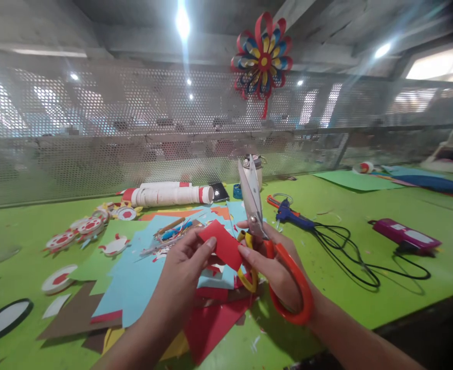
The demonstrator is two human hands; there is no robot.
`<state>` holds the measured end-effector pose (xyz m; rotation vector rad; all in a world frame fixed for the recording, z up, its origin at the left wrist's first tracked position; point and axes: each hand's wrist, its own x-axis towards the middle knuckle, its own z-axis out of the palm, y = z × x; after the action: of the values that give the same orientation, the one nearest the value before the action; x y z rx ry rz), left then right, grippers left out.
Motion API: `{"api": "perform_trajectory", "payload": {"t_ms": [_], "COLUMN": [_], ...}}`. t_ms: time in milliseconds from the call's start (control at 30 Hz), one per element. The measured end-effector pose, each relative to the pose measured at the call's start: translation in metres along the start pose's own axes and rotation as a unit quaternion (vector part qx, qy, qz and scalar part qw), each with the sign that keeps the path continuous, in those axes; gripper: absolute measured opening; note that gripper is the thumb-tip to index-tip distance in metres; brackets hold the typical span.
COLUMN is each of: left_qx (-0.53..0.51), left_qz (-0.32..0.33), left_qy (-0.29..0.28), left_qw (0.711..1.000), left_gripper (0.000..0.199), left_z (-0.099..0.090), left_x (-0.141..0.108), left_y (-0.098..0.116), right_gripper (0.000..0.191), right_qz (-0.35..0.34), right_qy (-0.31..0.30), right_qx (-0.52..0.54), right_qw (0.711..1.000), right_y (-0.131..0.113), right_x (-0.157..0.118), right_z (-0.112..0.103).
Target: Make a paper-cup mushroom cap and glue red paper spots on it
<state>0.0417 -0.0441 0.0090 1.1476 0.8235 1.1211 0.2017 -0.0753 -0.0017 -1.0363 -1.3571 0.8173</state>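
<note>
A small red paper piece (223, 245) is held between both hands above the table. My left hand (189, 257) pinches its left edge with thumb and fingers. At its right edge, my right hand (278, 270) grips the paper by thumb and fingertips. Large scissors (254, 205) with orange handles hang around the right hand, their blades pointing up and slightly apart. Just beneath the paper lies a yellow-handled tool (254, 280), partly hidden by the right hand. Light blue paper sheets (133, 277) and a darker red sheet (214, 329) spread out under the hands.
On the green table (349, 231) are a blue glue gun (293, 216), black cable and purple power box (403, 235). White paper rolls (168, 195) and a bottle (255, 174) stand along the back. Decorated paper discs (89, 226) lie left. A paper flower (264, 60) hangs before the perforated screen.
</note>
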Motion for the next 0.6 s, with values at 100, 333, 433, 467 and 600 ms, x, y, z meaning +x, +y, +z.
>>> {"api": "perform_trajectory", "payload": {"t_ms": [100, 333, 433, 467, 600], "left_qx": [-0.009, -0.026, -0.063, -0.077, -0.115], "left_qz": [0.019, -0.008, -0.003, 0.002, -0.003], "left_qy": [-0.011, -0.040, -0.051, -0.051, -0.053], "left_qw": [1.000, 0.999, 0.997, 0.996, 0.992], "left_gripper": [0.018, 0.020, 0.020, 0.021, 0.025], "left_z": [-0.0029, -0.0054, -0.0026, -0.0017, -0.0005], "left_x": [0.0017, 0.0025, 0.0014, 0.0013, 0.0022], "left_y": [-0.0026, -0.0005, 0.0033, 0.0040, 0.0024], "right_gripper": [0.028, 0.029, 0.029, 0.028, 0.027], "right_qz": [0.003, 0.010, 0.011, 0.010, 0.015], "right_qy": [0.001, 0.005, -0.001, 0.001, 0.004], "right_qx": [0.003, -0.002, 0.002, 0.001, -0.005], "right_qw": [1.000, 1.000, 1.000, 1.000, 1.000], "right_y": [-0.0012, -0.0007, -0.0004, -0.0004, -0.0005], "right_x": [-0.0007, -0.0013, -0.0021, -0.0023, -0.0024], "right_z": [0.0009, 0.0013, 0.0013, 0.0013, 0.0015]}}
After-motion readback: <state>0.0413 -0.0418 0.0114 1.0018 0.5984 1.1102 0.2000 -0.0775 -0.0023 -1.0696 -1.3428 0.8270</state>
